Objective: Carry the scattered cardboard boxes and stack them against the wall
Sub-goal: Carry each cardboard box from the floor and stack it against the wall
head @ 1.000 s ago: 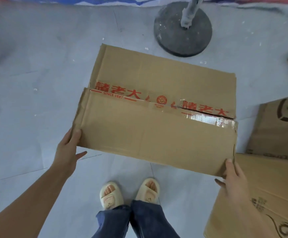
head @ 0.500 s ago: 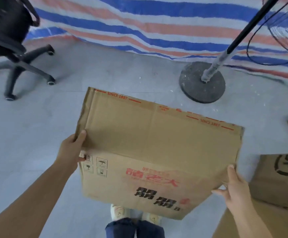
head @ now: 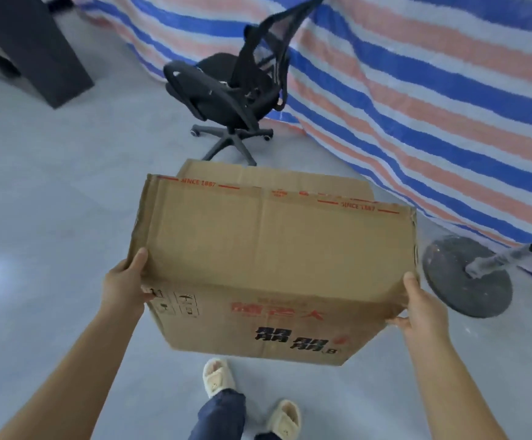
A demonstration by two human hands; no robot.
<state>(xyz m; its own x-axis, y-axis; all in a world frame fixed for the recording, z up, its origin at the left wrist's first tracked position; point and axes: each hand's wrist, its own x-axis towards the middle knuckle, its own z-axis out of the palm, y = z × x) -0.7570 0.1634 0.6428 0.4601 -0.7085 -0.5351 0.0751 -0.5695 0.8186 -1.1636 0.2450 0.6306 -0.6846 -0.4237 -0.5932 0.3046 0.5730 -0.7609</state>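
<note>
A flattened cardboard box (head: 268, 268) is held up off the floor in the middle of the view, carried between both hands at its near corners. Its upper panel is plain brown with a red line and "SINCE 1887" printed along the far edge, and its near panel, angled down toward the person, carries red characters, large black characters and small handling symbols at the left. A further flap of the same box shows just beyond the far edge. The left hand (head: 125, 285) grips the left edge of the box, thumb lying on top of the upper panel and the other fingers hidden beneath. The right hand (head: 421, 308) grips the right edge in the same way, thumb up along the corner, fingers curled under the cardboard. Below the box, two feet in pale slippers (head: 218, 377) stand on the grey floor (head: 52, 217), with dark blue trouser legs (head: 222, 414) above them. To the right, near the box, lies the round dark base of a stand (head: 467, 276) with a pole rising from it to the right. Farther away, beyond the box, a black mesh office chair (head: 236, 87) stands on castors. A blue, white and pink striped tarpaulin (head: 417, 90) hangs across the far and right side. A dark piece of furniture (head: 33, 46) stands at far left.
</note>
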